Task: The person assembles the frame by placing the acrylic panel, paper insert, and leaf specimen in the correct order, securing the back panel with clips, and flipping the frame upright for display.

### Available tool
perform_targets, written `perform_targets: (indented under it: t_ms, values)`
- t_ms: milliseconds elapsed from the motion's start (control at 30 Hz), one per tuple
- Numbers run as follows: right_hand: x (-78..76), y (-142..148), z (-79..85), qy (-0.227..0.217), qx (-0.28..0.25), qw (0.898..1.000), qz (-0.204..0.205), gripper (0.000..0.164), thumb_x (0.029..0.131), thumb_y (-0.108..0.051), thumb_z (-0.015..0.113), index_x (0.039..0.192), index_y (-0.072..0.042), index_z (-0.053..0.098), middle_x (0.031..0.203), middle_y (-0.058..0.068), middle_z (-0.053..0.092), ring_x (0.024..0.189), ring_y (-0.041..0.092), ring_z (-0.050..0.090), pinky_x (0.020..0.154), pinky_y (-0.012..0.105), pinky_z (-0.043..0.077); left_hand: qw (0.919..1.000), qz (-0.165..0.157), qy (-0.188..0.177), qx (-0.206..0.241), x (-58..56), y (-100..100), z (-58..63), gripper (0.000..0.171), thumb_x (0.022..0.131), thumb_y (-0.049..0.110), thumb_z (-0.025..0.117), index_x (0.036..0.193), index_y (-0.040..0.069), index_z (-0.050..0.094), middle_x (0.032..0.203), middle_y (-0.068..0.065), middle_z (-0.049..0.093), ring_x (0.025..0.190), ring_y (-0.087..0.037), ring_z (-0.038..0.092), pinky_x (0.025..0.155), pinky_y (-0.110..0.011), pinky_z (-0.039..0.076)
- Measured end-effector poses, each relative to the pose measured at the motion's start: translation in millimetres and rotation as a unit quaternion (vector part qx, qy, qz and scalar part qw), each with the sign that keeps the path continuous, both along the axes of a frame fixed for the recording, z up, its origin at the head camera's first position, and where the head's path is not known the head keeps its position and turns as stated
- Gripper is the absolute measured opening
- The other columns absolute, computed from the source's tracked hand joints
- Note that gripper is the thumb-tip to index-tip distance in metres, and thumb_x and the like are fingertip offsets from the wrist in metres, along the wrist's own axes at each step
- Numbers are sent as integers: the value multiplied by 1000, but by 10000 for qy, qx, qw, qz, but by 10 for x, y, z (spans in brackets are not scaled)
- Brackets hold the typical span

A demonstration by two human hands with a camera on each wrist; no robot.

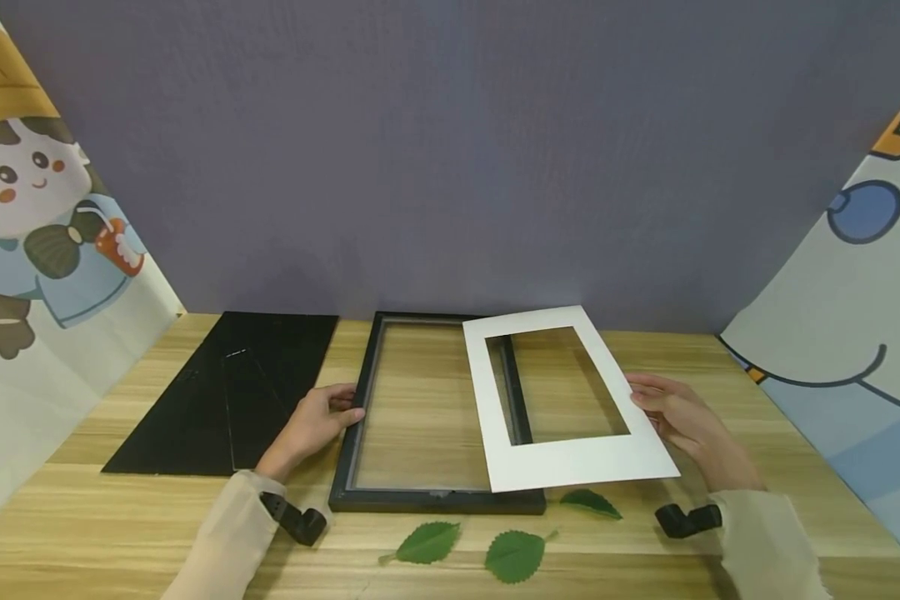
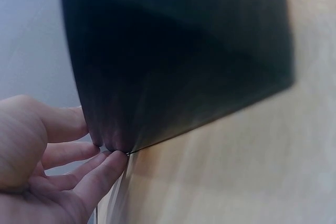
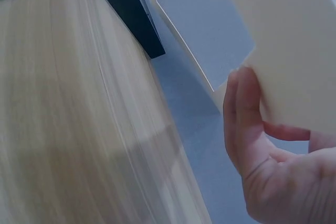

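A black picture frame (image 1: 435, 502) lies on the wooden table in the middle of the head view. My left hand (image 1: 309, 427) grips its left side, thumb on top of the bar. My right hand (image 1: 675, 417) pinches the right edge of a white mat board (image 1: 581, 463) with a rectangular opening. The mat is tilted and overlaps the right part of the frame. In the right wrist view, fingers lie along one face of the mat (image 3: 296, 51), and a dark corner of the frame (image 3: 131, 19) shows past it.
A black backing board (image 1: 172, 417) lies left of the frame, a stand outline on it. Three green leaves, the left leaf (image 1: 429, 542), the middle leaf (image 1: 515, 557) and the right leaf (image 1: 591, 502), lie in front. A grey wall (image 1: 450, 167) rises behind.
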State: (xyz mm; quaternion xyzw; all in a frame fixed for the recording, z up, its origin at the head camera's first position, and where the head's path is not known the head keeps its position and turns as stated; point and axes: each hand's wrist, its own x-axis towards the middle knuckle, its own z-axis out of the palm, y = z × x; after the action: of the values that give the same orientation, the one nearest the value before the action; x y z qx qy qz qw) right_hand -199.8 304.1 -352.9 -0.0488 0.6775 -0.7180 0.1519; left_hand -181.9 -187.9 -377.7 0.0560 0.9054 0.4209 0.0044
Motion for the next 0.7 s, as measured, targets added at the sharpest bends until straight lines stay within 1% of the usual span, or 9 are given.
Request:
perform_targets:
  t_ms: [133, 233, 300, 367, 433, 500, 533, 567, 700]
  values:
    - [-1, -17, 4, 110, 9, 9999, 75, 33, 96, 0, 49, 99, -30, 64, 92, -9, 70, 78, 6, 66, 64, 23, 55, 10000, -8, 2, 51, -10, 24, -16, 48, 91, 9, 63, 134, -6, 49, 124, -26, 59, 111, -39, 59, 86, -44, 53]
    - [1, -40, 10, 130, 61, 9999, 45, 33, 96, 1, 50, 99, -29, 64, 91, -10, 69, 77, 5, 65, 63, 21, 55, 9999, -30, -25, 98, -11, 47, -34, 48, 91, 10, 63, 134, -6, 49, 124, -26, 59, 111, -38, 59, 86, -43, 53]
    - [-4, -73, 16, 113, 120, 9999, 20, 28, 95, 0, 51, 107, -23, 62, 92, -10, 69, 78, 5, 65, 64, 21, 55, 9999, -12, -31, 121, -7, 54, -42, 48, 90, 9, 63, 133, -7, 49, 123, -26, 59, 111, -38, 60, 86, -43, 53]
    - [-14, -120, 24, 114, 242, 9996, -6, 29, 95, 0, 51, 122, -10, 57, 93, -11, 68, 78, 4, 64, 65, 20, 54, 9999, 33, -24, 120, -1, 55, -42, 48, 90, 9, 64, 133, -7, 50, 123, -25, 60, 110, -37, 60, 86, -43, 53]
    - [-28, -174, 33, 105, 329, 9994, -27, 40, 95, -1, 51, 134, 3, 45, 95, -12, 66, 80, 4, 64, 66, 20, 54, 9999, 68, -6, 115, 3, 47, -40, 48, 90, 8, 64, 133, -7, 50, 122, -25, 60, 110, -37, 60, 86, -44, 53]
    - [-40, -229, 40, 129, 421, 9990, -39, 51, 95, 0, 51, 140, 13, 31, 95, -12, 66, 80, 3, 63, 66, 20, 54, 9999, 89, 1, 94, 6, 36, -33, 47, 90, 8, 64, 133, -7, 50, 122, -25, 60, 110, -37, 60, 87, -44, 53]
    - [-46, -253, 42, 159, 461, 9988, -34, 54, 95, 0, 51, 141, 15, 26, 95, -12, 65, 79, 3, 63, 65, 19, 54, 9999, 98, 4, 86, 8, 31, -28, 47, 90, 8, 64, 133, -7, 50, 122, -25, 60, 110, -37, 60, 87, -44, 53]
    - [-52, -277, 45, 171, 460, 9988, -31, 55, 95, 0, 51, 141, 16, 25, 95, -12, 65, 79, 3, 63, 65, 19, 54, 9999, 99, 7, 76, 8, 26, -24, 47, 90, 8, 64, 133, -7, 50, 123, -25, 60, 110, -37, 60, 87, -44, 53]
    - [-78, -357, 46, 244, 448, 9987, 9, 55, 95, 1, 50, 141, 17, 25, 94, -12, 65, 77, 2, 62, 63, 19, 53, 9999, 113, 23, 67, 10, 14, -7, 47, 90, 8, 64, 132, -7, 50, 122, -25, 60, 110, -37, 60, 87, -44, 53]
